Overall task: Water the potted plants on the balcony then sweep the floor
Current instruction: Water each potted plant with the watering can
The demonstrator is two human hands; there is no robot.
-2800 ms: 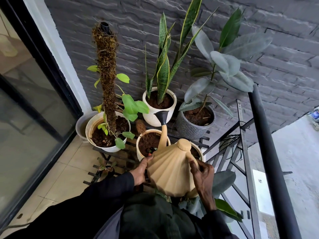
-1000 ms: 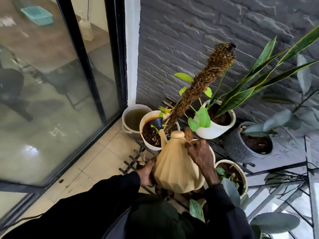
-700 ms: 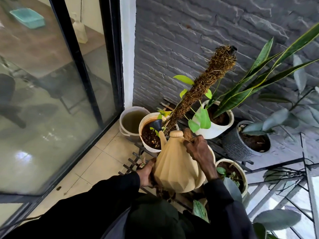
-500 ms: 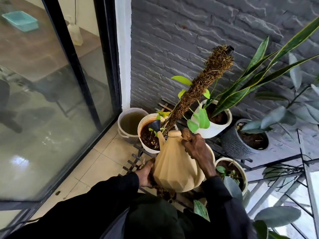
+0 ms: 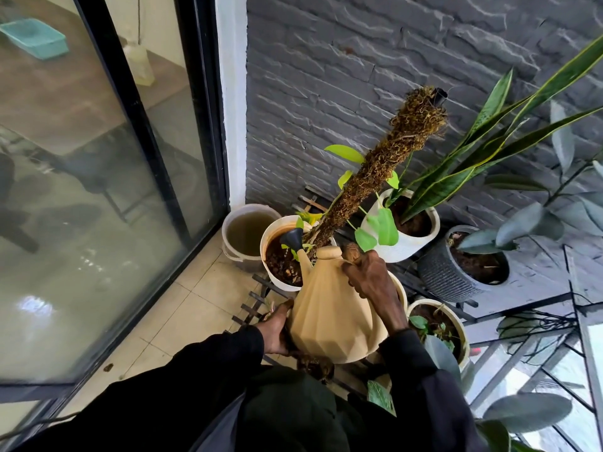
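Two hands hold a tan faceted watering can (image 5: 332, 318) just in front of the person's dark sleeves. The left hand (image 5: 275, 331) cups the can's lower left side, its fingers wrapped under the base. The right hand (image 5: 370, 282) is curled over the upper right shoulder of the can, closed on what is probably the handle, though the handle itself is hidden beneath it. The can is tilted forward and to the left, so that its thin spout ends in a dark rose (image 5: 292, 239) hanging over the soil of a white pot with a moss pole (image 5: 277, 278). The moss pole (image 5: 375, 171) leans up and to the right from that pot, with a few light green leaves around it.

Beside the right wrist sits a small cream pot (image 5: 456, 324) with dark soil and a few small leaves. The pots rest on a dark slatted plant stand (image 5: 251, 308) over pale floor tiles (image 5: 195, 308). Left of the moss-pole pot, touching it, stands a grey bucket of murky water (image 5: 246, 230). Farther back are a white pot with a snake plant (image 5: 408, 236) and a dark ribbed pot (image 5: 447, 275) holding a grey-leaved plant. Behind them rises a grey stone wall (image 5: 359, 76), and a glass sliding door (image 5: 81, 190) fills the left.
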